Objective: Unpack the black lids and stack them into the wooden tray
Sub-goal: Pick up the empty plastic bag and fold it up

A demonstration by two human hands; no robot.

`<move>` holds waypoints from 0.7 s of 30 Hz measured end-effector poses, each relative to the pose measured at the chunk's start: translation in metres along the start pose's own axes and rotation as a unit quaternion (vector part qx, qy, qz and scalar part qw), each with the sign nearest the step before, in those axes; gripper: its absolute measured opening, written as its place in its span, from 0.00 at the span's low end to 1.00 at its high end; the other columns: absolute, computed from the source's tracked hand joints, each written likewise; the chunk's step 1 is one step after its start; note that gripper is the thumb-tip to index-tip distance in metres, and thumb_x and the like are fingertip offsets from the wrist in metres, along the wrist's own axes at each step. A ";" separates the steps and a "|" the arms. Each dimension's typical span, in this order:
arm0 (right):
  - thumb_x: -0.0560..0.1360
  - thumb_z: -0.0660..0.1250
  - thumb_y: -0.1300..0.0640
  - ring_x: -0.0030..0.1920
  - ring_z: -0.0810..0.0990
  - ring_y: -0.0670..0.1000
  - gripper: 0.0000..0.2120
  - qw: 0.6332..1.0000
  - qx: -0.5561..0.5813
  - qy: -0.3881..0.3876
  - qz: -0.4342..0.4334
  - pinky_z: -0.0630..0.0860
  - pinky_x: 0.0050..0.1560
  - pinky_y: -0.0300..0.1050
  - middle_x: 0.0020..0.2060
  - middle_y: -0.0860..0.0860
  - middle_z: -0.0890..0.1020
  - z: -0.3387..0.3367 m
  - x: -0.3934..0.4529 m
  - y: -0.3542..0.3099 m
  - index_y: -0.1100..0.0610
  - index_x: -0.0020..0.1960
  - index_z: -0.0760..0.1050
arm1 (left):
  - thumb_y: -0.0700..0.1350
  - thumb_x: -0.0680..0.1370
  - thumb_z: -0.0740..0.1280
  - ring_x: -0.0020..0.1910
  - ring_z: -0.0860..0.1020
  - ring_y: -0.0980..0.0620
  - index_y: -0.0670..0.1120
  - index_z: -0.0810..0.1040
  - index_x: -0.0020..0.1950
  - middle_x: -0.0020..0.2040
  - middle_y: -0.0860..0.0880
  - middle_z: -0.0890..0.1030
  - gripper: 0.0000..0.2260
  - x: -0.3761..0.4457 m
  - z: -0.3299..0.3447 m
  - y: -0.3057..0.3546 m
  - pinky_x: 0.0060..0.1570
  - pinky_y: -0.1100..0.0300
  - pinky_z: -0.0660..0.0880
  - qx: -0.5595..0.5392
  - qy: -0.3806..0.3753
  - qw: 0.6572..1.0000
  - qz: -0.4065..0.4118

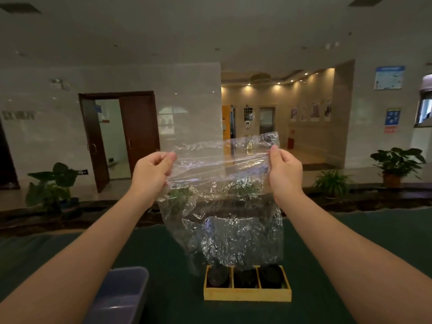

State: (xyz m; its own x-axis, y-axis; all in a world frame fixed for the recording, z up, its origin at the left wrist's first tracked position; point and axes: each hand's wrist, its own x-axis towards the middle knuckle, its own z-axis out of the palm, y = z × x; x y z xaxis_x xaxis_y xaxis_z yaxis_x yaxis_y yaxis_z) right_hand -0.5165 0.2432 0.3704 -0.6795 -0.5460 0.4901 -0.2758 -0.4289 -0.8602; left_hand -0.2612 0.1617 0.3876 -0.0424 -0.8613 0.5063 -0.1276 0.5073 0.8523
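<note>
Both hands, left hand (153, 170) and right hand (284, 169), pinch the clear plastic bag (222, 206), which looks empty. Black lids (270, 275) already fill the wooden tray (247, 294); unpacking seems nearly finished.

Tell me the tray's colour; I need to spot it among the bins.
Light yellowish wood; the tray shows in the head view.
</note>
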 end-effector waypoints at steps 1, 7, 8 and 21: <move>0.80 0.59 0.45 0.32 0.67 0.52 0.23 1.000 -0.001 0.005 0.000 0.67 0.35 0.48 0.29 0.51 0.70 0.002 0.001 0.001 0.64 0.40 0.72 | 0.53 0.81 0.65 0.28 0.70 0.54 0.44 0.81 0.49 0.37 0.47 0.76 0.13 -0.001 0.000 0.001 0.27 0.62 0.69 -0.008 0.001 1.000 0.005; 0.81 0.58 0.45 0.28 0.65 0.47 0.22 0.998 0.037 0.044 0.030 0.63 0.30 0.44 0.29 0.50 0.69 0.000 0.011 -0.008 0.65 0.46 0.74 | 0.76 0.66 0.57 0.64 0.77 0.40 0.48 0.70 0.73 0.68 0.42 0.76 0.45 -0.014 -0.010 0.001 0.63 0.44 0.76 -0.128 -0.194 0.957 -0.171; 0.81 0.58 0.45 0.28 0.65 0.47 0.22 0.997 0.042 0.052 0.031 0.62 0.29 0.44 0.29 0.50 0.69 -0.001 0.013 -0.010 0.64 0.44 0.74 | 0.77 0.65 0.57 0.65 0.76 0.40 0.48 0.69 0.74 0.69 0.42 0.75 0.46 -0.022 -0.010 -0.002 0.63 0.44 0.76 -0.119 -0.228 0.950 -0.176; 0.79 0.59 0.42 0.31 0.69 0.51 0.20 0.996 -0.061 0.047 -0.042 0.70 0.35 0.51 0.27 0.47 0.70 -0.020 0.024 -0.024 0.52 0.34 0.72 | 0.51 0.80 0.65 0.25 0.76 0.53 0.44 0.79 0.36 0.28 0.46 0.78 0.16 -0.053 -0.008 -0.021 0.26 0.62 0.74 0.106 -0.103 0.987 0.057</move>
State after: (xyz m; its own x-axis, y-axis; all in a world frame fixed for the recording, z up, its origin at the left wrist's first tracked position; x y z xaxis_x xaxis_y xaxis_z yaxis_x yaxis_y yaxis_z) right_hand -0.5400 0.2550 0.3995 -0.7093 -0.4394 0.5512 -0.4112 -0.3773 -0.8298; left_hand -0.2484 0.1972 0.3443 -0.2668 -0.7975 0.5411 -0.3131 0.6027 0.7340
